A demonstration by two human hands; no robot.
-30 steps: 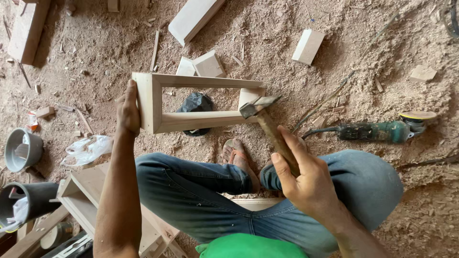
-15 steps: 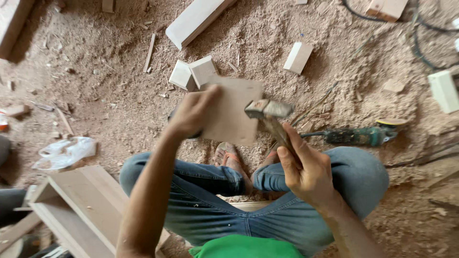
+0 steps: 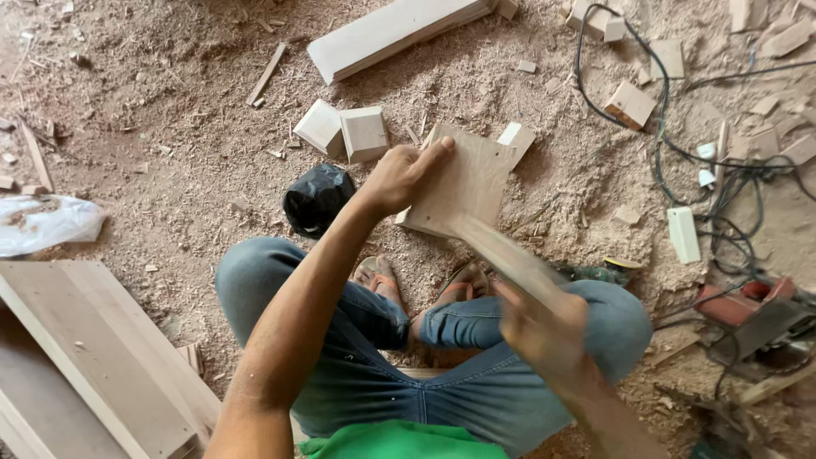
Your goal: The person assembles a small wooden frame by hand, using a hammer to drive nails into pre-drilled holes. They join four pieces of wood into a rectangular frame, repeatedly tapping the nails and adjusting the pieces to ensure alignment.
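Wooden hammer handle (image 3: 501, 251) blurred in right hand (image 3: 544, 327); head unseen

Bare ground floor (image 3: 153, 110) covered in reddish sawdust and shavings. Pale wooden offcut blocks (image 3: 631, 104) scattered about. Black electric cables (image 3: 654, 144) tangled at right. Even daylight noted.

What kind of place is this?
Most likely a woodworking shop floor. Sawdust covers the ground, with offcut wood blocks and a long plank scattered on it. Tangled power cables lie on the right. The left hand steadies a wooden box frame.
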